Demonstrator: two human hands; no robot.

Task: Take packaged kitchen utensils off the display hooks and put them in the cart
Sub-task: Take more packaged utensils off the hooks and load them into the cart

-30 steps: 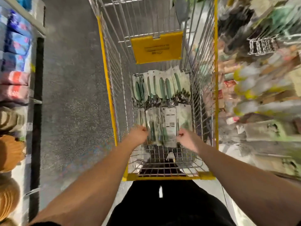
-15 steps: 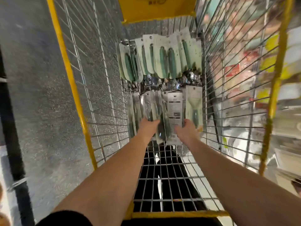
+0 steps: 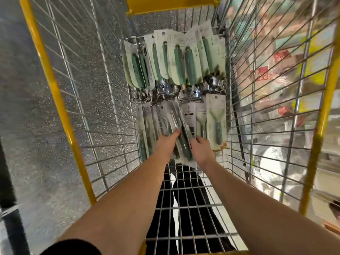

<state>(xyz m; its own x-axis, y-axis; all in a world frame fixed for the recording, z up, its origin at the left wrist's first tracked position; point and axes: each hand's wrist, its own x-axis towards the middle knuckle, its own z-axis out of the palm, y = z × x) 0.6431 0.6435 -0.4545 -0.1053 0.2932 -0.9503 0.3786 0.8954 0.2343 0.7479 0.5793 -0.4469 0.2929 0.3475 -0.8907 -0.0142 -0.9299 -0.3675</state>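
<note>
Both my arms reach down into a yellow-framed wire cart [image 3: 55, 100]. At its far end lies a row of packaged utensils with green handles [image 3: 176, 59], and a nearer row of packaged peelers [image 3: 216, 118] lies in front of it. My left hand [image 3: 166, 144] and my right hand [image 3: 201, 150] grip a tilted stack of clear packages [image 3: 179, 129] between them, just above the nearer row. My left thumb lies on top of the stack. Both palms face away, so the fingers underneath are hidden.
A yellow plastic flap [image 3: 171, 4] hangs at the cart's far end. Blurred shelves of packaged goods [image 3: 272, 67] stand to the right behind the cart's mesh. Speckled grey floor [image 3: 27, 111] lies to the left. The wire floor [image 3: 193, 208] nearest me shows dark trousers beneath.
The camera has leaned closer over the cart. Both hands have moved together and the stack between them has tilted to the left.
</note>
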